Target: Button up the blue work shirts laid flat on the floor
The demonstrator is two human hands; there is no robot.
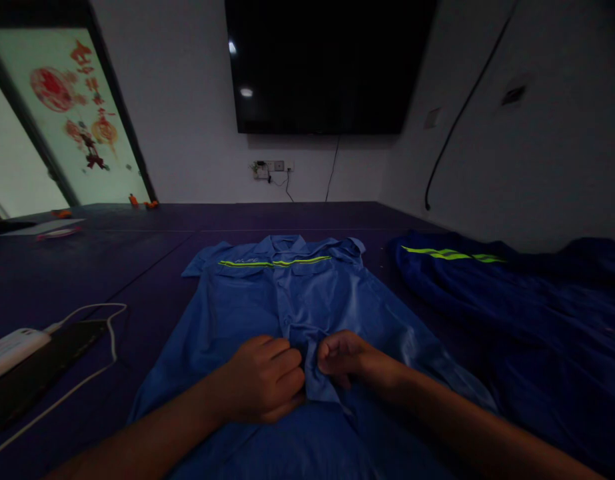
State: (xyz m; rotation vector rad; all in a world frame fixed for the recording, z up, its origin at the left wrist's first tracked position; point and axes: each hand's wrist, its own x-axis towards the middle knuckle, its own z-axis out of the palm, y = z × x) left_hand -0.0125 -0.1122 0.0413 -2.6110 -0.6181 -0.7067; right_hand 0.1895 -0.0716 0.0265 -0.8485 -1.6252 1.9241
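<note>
A blue short-sleeved work shirt (pixel 242 300) with yellow-green stripes across the chest lies spread out in front of me, its collar at the far end. My left hand (pixel 270 377) is closed on the front opening near the lower part, knuckles up. Just to its right, my right hand (pixel 342 357) pinches the other side of the same opening with curled fingers. Between the two hands the front strip of cloth is lifted and bunched. Any button there is hidden by the fingers.
On the right lies a darker blue garment (pixel 487 320) with a yellow-green stripe. At the left are a white power bank (pixel 17 350), a dark phone-like slab (pixel 62 363) and a white cable (pixel 114 340). A large television (pixel 332 67) hangs on the far wall.
</note>
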